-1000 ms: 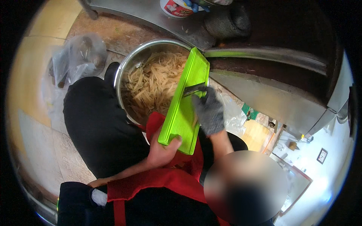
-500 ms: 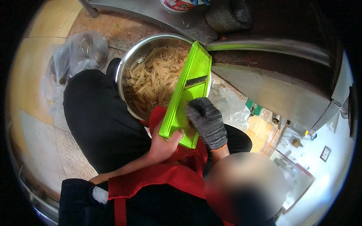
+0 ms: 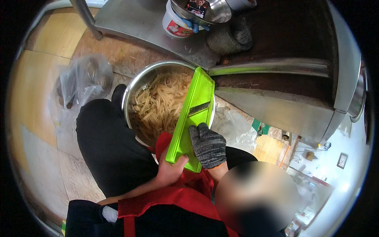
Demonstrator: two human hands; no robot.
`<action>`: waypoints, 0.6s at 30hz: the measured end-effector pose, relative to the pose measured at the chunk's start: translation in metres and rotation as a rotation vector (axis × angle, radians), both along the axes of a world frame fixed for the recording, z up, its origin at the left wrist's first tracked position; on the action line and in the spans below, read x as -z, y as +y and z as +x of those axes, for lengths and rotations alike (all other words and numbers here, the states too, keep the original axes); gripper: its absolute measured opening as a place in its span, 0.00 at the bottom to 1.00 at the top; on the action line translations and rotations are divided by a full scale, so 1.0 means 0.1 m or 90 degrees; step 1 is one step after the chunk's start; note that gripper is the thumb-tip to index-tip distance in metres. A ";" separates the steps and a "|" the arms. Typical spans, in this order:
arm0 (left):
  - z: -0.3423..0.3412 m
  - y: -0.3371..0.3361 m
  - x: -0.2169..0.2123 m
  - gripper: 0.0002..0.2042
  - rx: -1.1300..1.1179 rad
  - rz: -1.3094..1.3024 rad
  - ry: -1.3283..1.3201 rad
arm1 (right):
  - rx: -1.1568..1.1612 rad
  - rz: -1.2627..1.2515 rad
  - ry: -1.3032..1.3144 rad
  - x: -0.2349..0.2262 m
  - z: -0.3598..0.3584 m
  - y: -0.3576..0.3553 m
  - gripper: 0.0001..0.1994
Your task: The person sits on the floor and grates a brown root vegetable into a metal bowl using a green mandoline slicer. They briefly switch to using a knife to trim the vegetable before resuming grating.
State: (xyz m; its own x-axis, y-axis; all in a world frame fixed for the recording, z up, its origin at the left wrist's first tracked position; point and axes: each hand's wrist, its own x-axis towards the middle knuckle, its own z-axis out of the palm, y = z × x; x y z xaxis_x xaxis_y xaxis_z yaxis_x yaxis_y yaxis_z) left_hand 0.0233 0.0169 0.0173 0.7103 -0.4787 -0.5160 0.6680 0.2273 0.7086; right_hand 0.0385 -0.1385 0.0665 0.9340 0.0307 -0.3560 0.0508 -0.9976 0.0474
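Note:
A bright green mandoline slicer [image 3: 195, 118] with a slanted metal blade leans across the right side of a steel basin [image 3: 136, 81]. My bare left hand [image 3: 170, 170] is closed round its lower end, thumb on the face. In a dark grey knit glove, my right hand [image 3: 207, 147] presses curled fingers against the slicer's face below the blade. Whatever lies under that palm is hidden. Pale, thin vegetable shreds [image 3: 160, 102] are heaped in the basin, which stands between my legs.
Left of my knee lies a clear plastic bag [image 3: 85, 79] with dark, rounded things inside. A metal shelf [image 3: 130, 21] holds a white tub [image 3: 173, 23] and a steel bowl [image 3: 221, 12]. Crumpled clear plastic [image 3: 235, 128] is right of the basin, near a steel cabinet [image 3: 272, 106].
The view has shifted, so the basin and slicer sit lower and the bowl on the tub shows. My left hand keeps its hold; my gloved right hand stays below the blade.

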 end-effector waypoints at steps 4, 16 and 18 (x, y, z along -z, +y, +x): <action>0.00 0.00 0.00 0.13 0.006 -0.010 -0.006 | -0.014 0.015 -0.040 0.09 -0.07 -0.03 0.14; -0.01 0.05 0.04 0.14 0.036 0.030 -0.065 | 0.362 0.038 0.036 1.27 1.01 -1.05 0.28; 0.01 0.00 0.00 0.14 0.038 0.013 -0.044 | 0.364 0.042 0.011 1.53 1.17 -1.38 0.28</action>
